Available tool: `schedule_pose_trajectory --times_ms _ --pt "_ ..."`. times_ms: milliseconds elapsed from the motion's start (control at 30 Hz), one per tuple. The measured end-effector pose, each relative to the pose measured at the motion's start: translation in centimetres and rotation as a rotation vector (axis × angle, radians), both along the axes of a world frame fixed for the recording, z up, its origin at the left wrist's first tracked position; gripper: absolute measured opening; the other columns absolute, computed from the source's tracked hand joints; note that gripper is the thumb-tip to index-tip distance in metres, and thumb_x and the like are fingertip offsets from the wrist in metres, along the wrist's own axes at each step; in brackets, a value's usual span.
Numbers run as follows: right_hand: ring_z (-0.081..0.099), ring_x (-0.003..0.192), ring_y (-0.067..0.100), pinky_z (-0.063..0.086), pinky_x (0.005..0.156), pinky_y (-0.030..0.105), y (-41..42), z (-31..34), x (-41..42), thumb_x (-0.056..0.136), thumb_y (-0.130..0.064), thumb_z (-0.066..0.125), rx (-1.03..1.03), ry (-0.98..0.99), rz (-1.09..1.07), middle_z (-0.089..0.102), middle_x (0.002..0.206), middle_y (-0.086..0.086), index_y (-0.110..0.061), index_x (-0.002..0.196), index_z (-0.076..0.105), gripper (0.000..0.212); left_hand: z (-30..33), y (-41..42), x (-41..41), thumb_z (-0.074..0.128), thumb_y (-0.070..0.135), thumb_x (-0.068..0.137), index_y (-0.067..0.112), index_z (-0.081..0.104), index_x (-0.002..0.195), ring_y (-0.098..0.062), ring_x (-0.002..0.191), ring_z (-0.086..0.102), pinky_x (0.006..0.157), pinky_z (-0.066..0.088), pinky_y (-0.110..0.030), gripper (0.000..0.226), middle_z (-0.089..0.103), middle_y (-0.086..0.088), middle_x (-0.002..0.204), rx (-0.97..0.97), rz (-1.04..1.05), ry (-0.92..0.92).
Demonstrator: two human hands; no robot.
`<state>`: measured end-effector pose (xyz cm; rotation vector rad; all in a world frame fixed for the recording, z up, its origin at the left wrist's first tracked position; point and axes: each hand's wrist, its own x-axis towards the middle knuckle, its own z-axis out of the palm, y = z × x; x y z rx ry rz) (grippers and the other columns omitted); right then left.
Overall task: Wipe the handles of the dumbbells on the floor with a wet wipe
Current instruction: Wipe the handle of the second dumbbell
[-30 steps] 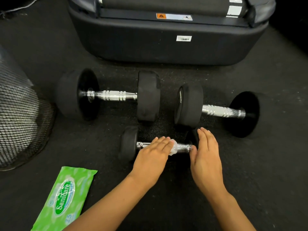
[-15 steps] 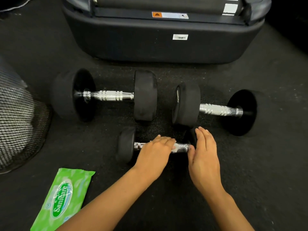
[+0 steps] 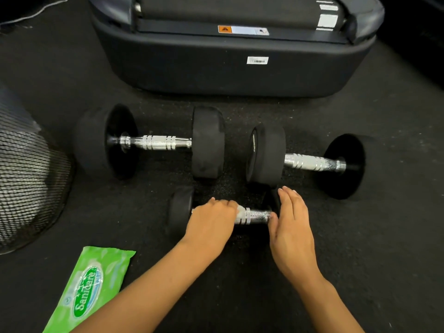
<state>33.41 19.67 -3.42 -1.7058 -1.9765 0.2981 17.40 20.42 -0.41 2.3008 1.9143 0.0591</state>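
Wiping the small dumbbell [image 3: 223, 213], nearest me, my left hand [image 3: 212, 221] curls around its handle [image 3: 257, 216], pressing the wet wipe [image 3: 240, 213]. My right hand [image 3: 292, 227] rests flat, fingers straight, steadying its right end. Beyond it, two big dumbbells' handles [image 3: 158, 142] [image 3: 310, 162] probably remain.
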Motion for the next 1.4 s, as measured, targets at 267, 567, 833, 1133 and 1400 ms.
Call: schedule_pose_trajectory --times_ms 267,567,833,1133,1400 --pt "0.025 0.136 0.020 0.020 0.111 0.032 0.1 0.0 0.0 0.090 -0.009 0.050 -0.004 -0.001 -0.004 0.037 0.142 0.009 -0.002 0.137 0.037 0.049 0.0 0.3 -0.6 0.042 0.009 0.092 0.019 0.048 0.123 -0.024 0.108 0.054 0.076 0.044 -0.033 0.033 0.059 0.000 0.116 -0.049 -0.013 -0.033" --pt "0.023 0.137 0.018 0.021 0.112 0.032 0.0 0.0 0.0 0.091 -0.011 0.048 -0.022 0.008 -0.006 0.035 0.144 0.007 -0.004 0.138 0.036 0.049 0.1 -0.3 -0.2 0.042 0.011 0.093 0.018 0.047 0.120 -0.022 0.106 0.055 0.078 0.041 -0.029 0.028 0.058 -0.001 0.117 -0.033 0.044 -0.090" --pt "0.025 0.135 0.023 0.023 0.111 0.037 -0.1 0.1 -0.1 0.091 -0.008 0.049 -0.007 0.014 -0.007 0.037 0.142 0.012 0.000 0.136 0.038 0.047 -0.5 -0.1 -0.1 0.048 0.015 0.092 0.019 0.054 0.108 -0.023 0.099 0.058 0.070 0.039 -0.029 0.019 0.061 -0.001 0.106 -0.023 0.045 -0.118" --pt "0.028 0.134 0.025 0.027 0.111 0.042 0.0 0.0 -0.1 0.090 -0.007 0.050 -0.004 0.003 -0.026 0.038 0.141 0.013 0.001 0.136 0.037 0.048 -1.0 0.2 0.1 0.047 0.011 0.091 0.020 0.055 0.118 -0.024 0.107 0.056 0.083 0.043 -0.032 0.029 0.060 -0.003 0.116 -0.015 -0.065 -0.168" --pt "0.026 0.136 0.023 0.024 0.112 0.037 0.0 0.1 -0.2 0.091 -0.009 0.050 -0.025 -0.006 -0.034 0.035 0.144 0.011 -0.002 0.138 0.035 0.049 -0.3 0.0 0.0 0.052 0.013 0.089 0.017 0.057 0.116 -0.022 0.101 0.059 0.076 0.046 -0.032 0.028 0.063 -0.002 0.112 0.015 -0.056 -0.126"
